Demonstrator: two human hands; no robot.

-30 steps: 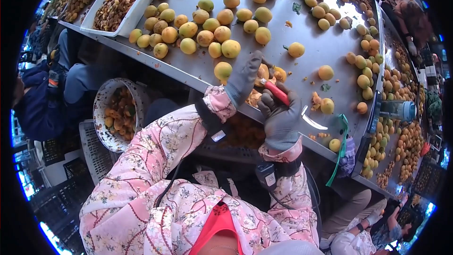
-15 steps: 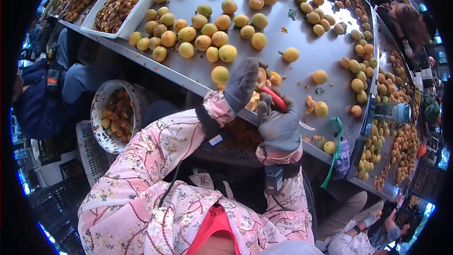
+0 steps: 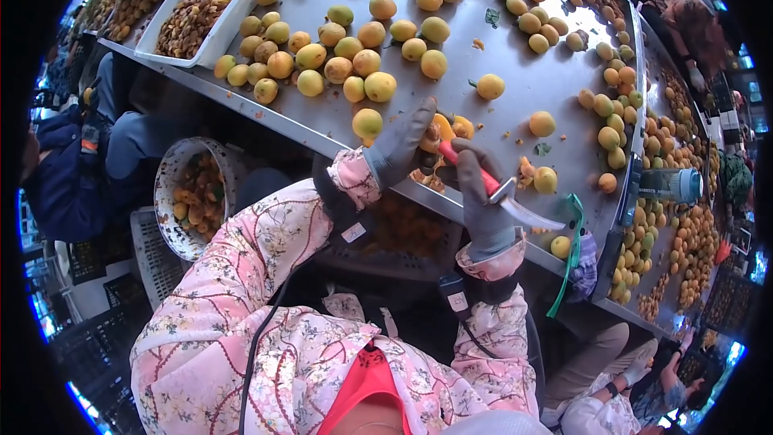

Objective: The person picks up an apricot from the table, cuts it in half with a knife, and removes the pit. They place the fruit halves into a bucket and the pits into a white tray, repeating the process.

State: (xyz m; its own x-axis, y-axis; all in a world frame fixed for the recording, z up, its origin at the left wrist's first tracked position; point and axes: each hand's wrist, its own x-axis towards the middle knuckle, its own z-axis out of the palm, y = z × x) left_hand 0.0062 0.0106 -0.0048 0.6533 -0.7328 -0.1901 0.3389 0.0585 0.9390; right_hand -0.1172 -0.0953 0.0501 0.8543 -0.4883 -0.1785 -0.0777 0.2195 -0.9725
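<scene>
My left hand point(image 3: 400, 145), in a grey glove, is curled round a cut apricot point(image 3: 431, 138) at the table's near edge. In my gloved right hand point(image 3: 483, 201) is a curved knife point(image 3: 489, 182) with a red handle. Its blade points right, away from the fruit, while the handle's end is close to the apricot. Orange apricot pieces point(image 3: 461, 126) lie just beyond the hands, and more pulp shows below them. A whole apricot point(image 3: 367, 122) rests left of my left hand; another apricot point(image 3: 545, 180) is right of the knife.
Many apricots spread over the metal table point(image 3: 483, 48). A white tray point(image 3: 211, 55) of pits stands at the far left. Left below the table is a bucket point(image 3: 165, 185) of fruit pieces. A green strap point(image 3: 573, 250) hangs over the right edge, near a bottle point(image 3: 672, 185). Other people sit on both sides.
My right hand has turned, bringing the knife's blade into fuller view, pointing right. My left hand has shifted slightly left and tilted, still with the fruit.
</scene>
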